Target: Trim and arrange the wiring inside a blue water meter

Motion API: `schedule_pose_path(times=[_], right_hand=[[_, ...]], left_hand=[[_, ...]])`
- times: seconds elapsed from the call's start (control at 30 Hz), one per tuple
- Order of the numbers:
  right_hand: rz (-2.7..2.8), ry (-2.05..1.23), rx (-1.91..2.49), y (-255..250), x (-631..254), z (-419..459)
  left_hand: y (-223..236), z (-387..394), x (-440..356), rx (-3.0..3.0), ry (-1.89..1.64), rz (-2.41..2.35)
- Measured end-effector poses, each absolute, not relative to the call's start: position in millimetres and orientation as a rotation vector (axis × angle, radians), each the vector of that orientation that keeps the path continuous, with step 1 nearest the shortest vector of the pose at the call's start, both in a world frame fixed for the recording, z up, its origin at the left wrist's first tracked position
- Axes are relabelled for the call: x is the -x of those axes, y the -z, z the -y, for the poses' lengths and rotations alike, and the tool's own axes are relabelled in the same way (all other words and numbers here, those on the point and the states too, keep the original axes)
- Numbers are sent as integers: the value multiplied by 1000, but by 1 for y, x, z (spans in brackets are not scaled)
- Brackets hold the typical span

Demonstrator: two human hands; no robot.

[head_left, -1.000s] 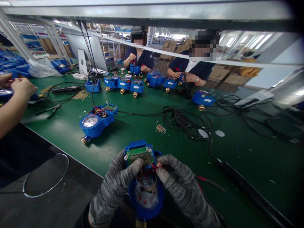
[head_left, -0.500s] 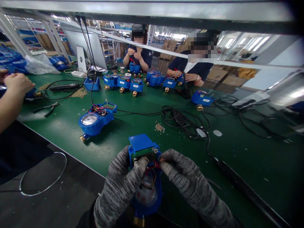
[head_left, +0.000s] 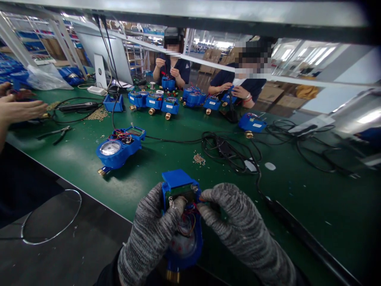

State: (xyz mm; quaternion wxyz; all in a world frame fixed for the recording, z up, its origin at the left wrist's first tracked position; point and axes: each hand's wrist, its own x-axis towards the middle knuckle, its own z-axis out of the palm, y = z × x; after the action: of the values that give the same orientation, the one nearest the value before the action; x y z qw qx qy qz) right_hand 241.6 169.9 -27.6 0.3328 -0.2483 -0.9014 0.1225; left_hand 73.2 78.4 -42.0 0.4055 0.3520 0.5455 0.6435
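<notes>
A blue water meter (head_left: 185, 254) with a clear round dial, loose coloured wires, a raised blue lid and a brass fitting is before me at the table's front edge. My left hand (head_left: 156, 228), in a grey knitted glove, is closed around its left side, thumb pressed over the open electronics box. My right hand (head_left: 235, 218), gloved alike, has its bent fingertips at the box's right side, beside the red wires (head_left: 193, 210). What lies between those fingertips, if anything, is too small to make out. Another wired water meter (head_left: 119, 151) lies farther left on the green table.
Small screws (head_left: 199, 159) lie in a pile beyond my hands. Coiled black cables (head_left: 223, 149) and a long black tool (head_left: 297, 230) are to the right. Pliers (head_left: 56, 134) rest at left near a co-worker's hand (head_left: 22, 109). Two co-workers handle meters across the table.
My right thumb and forefinger have parted slightly and the hand has risen a little at the meter's right side. My left hand keeps its grip. The left co-worker's hand has opened out flat.
</notes>
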Motion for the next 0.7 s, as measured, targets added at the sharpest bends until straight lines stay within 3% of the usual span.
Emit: schedule_pose_path(times=[0.23,0.7], right_hand=[[2469,256,330,19,-238,-173],[2434,169,385,23,-241,-172]], left_hand=[[42,-78,-73,-840,-1566,-1429],[35,-85,-73,-914,-1467,-1478]])
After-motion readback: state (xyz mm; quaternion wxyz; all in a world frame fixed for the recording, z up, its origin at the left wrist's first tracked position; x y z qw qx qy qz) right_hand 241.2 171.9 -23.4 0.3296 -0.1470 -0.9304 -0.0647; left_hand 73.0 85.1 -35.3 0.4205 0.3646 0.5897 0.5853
